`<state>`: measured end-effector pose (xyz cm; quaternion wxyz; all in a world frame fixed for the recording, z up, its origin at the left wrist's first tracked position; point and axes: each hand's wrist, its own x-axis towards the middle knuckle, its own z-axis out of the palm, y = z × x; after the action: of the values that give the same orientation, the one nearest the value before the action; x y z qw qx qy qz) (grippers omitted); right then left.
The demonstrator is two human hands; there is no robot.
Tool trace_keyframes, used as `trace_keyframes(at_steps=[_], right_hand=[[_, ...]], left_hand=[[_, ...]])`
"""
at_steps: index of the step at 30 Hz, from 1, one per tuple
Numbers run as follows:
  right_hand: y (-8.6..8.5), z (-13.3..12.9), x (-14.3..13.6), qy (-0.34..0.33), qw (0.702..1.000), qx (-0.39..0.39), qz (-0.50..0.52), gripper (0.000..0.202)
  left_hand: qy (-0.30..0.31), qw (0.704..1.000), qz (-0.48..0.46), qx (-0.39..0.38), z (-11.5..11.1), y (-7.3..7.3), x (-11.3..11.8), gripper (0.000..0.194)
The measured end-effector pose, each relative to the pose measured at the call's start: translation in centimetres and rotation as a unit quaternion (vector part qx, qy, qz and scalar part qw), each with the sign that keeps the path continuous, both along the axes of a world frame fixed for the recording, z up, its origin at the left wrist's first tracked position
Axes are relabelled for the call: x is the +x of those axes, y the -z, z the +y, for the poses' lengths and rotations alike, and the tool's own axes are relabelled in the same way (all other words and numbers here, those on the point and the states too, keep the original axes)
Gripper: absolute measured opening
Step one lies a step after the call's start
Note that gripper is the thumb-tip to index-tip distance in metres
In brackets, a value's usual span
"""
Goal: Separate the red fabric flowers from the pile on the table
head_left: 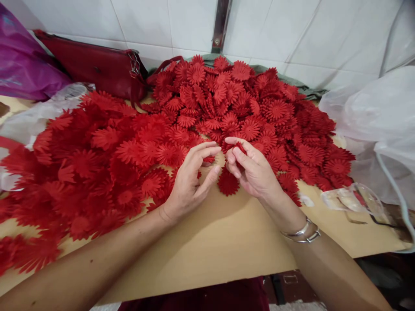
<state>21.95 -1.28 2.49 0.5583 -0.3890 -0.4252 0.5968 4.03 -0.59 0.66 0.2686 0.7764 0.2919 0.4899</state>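
My right hand has its fingers closed on a small red flower piece, mostly hidden by the fingers. Facing it, my left hand has its thumb and fingers apart, with nothing seen between them. Just below the right fingertips, a single red petal flower lies flat on the table. Behind the right hand rises a heap of smaller red flowers. Larger red flowers with long petals spread out to the left of my left hand.
Light wooden table runs along a white tiled wall. A dark red handbag and a purple bag stand at the back left. At the right are white plastic bags and a pair of glasses.
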Motion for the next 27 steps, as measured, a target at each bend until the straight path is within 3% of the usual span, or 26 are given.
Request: trace_keyframes(at_steps=[10,15,22,27], right_hand=[[0.1,-0.7,-0.5,0.006,1.000,0.014,-0.024,0.026],[0.5,-1.3,-1.1,-0.003,0.999,0.024,-0.040,0.033],[0.3,-1.0,-1.3,-0.094,0.994,0.046,-0.020,0.037],[1.7,-0.2,-0.5,-0.032,0.992,0.069,-0.102,0.053]], left_hand=[[0.002,1.000,-0.009,0.006,-0.2,-0.1,-0.2,0.029],[0.010,0.999,0.000,0.035,-0.3,-0.1,-0.1,0.032],[-0.058,0.997,0.025,0.036,0.4,0.6,-0.3,0.039],[-0.040,0.999,-0.006,-0.016,0.8,1.0,-0.1,0.039]])
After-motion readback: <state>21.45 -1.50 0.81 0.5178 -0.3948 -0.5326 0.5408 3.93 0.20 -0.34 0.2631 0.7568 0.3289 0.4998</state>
